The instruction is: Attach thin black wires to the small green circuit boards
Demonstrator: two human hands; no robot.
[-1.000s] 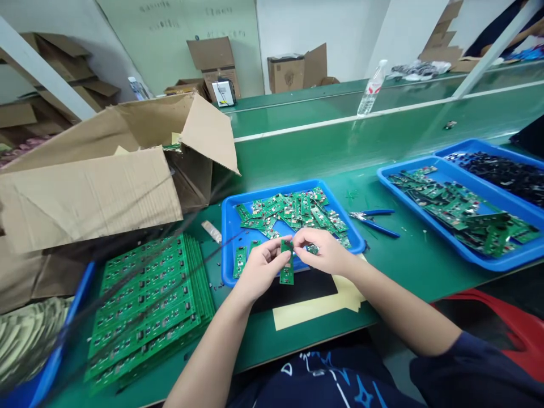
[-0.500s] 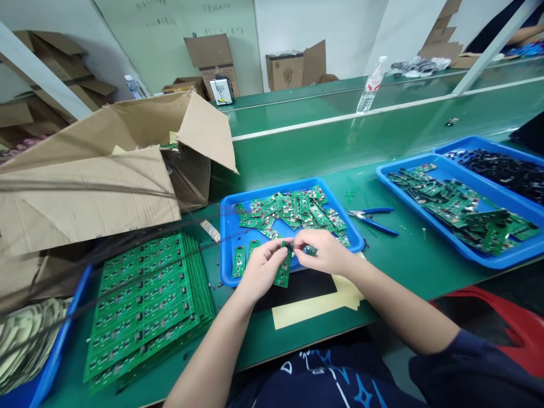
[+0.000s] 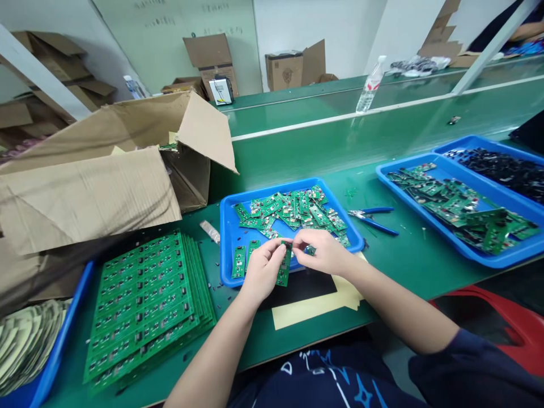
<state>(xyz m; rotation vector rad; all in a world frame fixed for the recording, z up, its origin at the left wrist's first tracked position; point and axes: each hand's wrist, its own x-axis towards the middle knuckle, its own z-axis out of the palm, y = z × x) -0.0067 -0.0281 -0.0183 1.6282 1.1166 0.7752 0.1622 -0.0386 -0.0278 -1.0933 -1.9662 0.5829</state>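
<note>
As the left hand (image 3: 263,270) and the right hand (image 3: 322,252) come together above the near edge of a blue plastic tray (image 3: 276,187), their fingertips pinch the top end of a small green circuit board (image 3: 284,267). The board hangs tilted below the fingers, just beside the left palm, with its lower end reaching past the tray's edge. A loose little board (image 3: 310,250) lies just beside the right hand, and a heap of similar boards (image 3: 293,212) fills the tray's far half. Another board (image 3: 238,262) lies apart near the left hand. Under the wrists, a black sheet (image 3: 300,289) overlaps a yellow paper sheet (image 3: 306,315) on the green desk (image 3: 255,347).

To the left sits a thick stack of board panels (image 3: 144,309), with an open cardboard box (image 3: 93,198) beyond it. To the right lie blue-handled pliers (image 3: 372,218), then a second blue tray (image 3: 425,167) of boards and a third blue tray (image 3: 467,141) of black parts. Farther off, a water bottle (image 3: 369,85) stands on an upper shelf (image 3: 340,107), and cardboard boxes (image 3: 284,71) stand along the wall.
</note>
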